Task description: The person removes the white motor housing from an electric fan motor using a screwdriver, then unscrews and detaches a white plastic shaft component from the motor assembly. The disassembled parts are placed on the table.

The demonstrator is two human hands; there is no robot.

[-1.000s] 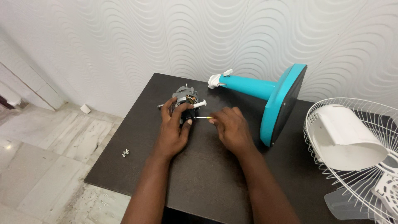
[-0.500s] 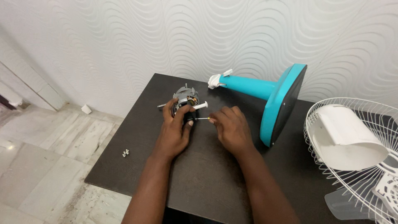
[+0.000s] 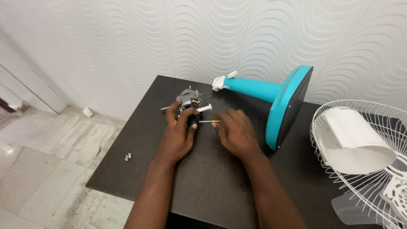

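Bare dark wooden tabletop [image 3: 212,182] near me leaves my hands free passage; the teal plastic fan stand [image 3: 280,101] blocks the right, the white wire fan grille [image 3: 364,169] further right

Teal fan stand [image 3: 271,99], white fan grille [image 3: 373,169], loose screws [image 3: 127,157], dark table [image 3: 212,186]

The worktop [image 3: 212,178] is very dark brown, almost black, and plain. The fan motor [image 3: 189,101] is grey metal with a copper-coloured part inside and a white shaft. The screwdriver [image 3: 208,121] has a thin silver blade and a yellow part near the hand. The fan stand [image 3: 271,95] is turquoise, with a black underside and a white top end. The fan guard [image 3: 373,169] is white wire. The wall [image 3: 169,38] is white with a wavy pattern. The floor [image 3: 46,148] is pale marble with grey veins.
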